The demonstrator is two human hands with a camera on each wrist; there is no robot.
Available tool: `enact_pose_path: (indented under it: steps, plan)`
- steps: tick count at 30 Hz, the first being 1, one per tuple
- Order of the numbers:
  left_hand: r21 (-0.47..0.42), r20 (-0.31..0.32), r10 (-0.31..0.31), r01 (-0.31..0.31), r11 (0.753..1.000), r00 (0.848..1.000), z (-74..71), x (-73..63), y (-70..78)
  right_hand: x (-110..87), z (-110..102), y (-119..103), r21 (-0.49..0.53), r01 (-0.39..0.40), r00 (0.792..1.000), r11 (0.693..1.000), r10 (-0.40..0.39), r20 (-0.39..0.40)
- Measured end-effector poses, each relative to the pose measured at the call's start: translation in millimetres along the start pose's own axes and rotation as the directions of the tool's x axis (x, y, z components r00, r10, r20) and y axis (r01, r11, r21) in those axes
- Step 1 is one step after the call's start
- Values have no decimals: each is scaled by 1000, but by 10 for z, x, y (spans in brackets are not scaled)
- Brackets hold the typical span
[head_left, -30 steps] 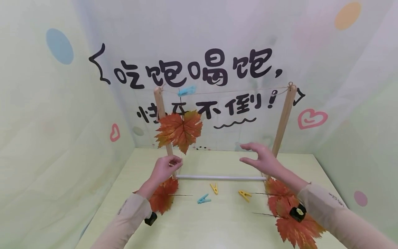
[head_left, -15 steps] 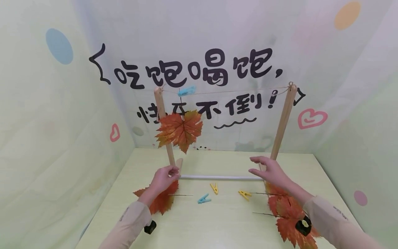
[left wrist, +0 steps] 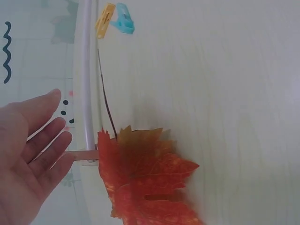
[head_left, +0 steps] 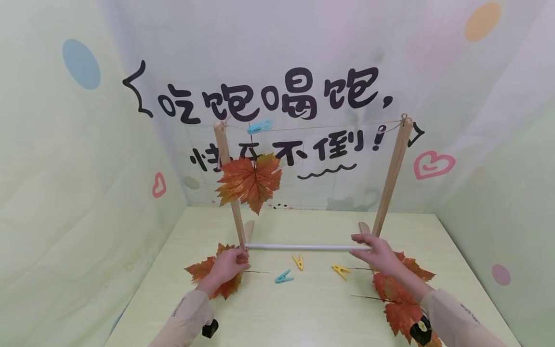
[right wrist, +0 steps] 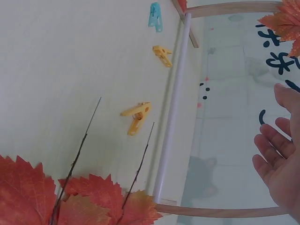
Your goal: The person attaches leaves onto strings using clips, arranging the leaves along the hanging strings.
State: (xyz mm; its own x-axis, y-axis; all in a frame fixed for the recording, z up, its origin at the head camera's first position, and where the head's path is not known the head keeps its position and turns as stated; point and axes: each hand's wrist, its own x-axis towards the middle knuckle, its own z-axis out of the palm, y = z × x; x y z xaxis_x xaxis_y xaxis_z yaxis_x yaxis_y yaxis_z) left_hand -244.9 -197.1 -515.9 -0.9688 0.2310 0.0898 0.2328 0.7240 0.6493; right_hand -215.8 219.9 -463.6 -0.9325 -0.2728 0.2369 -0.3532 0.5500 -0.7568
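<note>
My left hand (head_left: 227, 267) is over the red maple leaf (head_left: 208, 272) lying at the left, by the foot of the left wooden post; in the left wrist view its fingers are relaxed and hold nothing. Near the right post's foot is my right hand (head_left: 377, 253), fingers and thumb spread apart with nothing between them. Under and in front of it lie red leaves (head_left: 401, 313) with thin stems. Between the hands lie a blue clothespin (head_left: 284, 277), a yellow clothespin (head_left: 298, 262) and another yellow clothespin (head_left: 340, 271).
A wooden frame has a left post (head_left: 237, 221), a right post (head_left: 392, 178) and a white bottom rod (head_left: 308, 247). On the twine (head_left: 321, 127) between the post tops, a blue clothespin (head_left: 259, 126) holds a hanging orange leaf (head_left: 251, 180). A printed cloth backs the table (head_left: 277, 323).
Both hands have come down toward the table, the left to the leaf beside the left post, the right to the right post's foot. Leaves and clothespins have stayed in place.
</note>
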Motion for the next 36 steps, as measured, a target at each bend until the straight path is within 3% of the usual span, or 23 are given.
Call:
enact_pose_path:
  steps: [6, 15, 24, 29, 36]
  plan:
    - [56, 44, -9, 7, 998, 999, 109, -32, -106, -80, 126, 135, -5, -35, 999, 999, 35, -10]
    - [134, 47, 70, -76, 988, 996, 296, -18, -203, -166, 246, 330, 21, -110, 993, 994, 110, -33]
    - [217, 26, 34, -39, 975, 999, 362, 6, -250, -220, 344, 415, 60, -143, 989, 988, 145, -23]
    - [251, 11, 63, -64, 966, 998, 384, 12, -271, -205, 409, 486, 27, -153, 988, 988, 153, -29]
    - [280, -3, 53, -50, 959, 999, 424, 13, -305, -233, 541, 634, -9, -170, 985, 985, 169, -43]
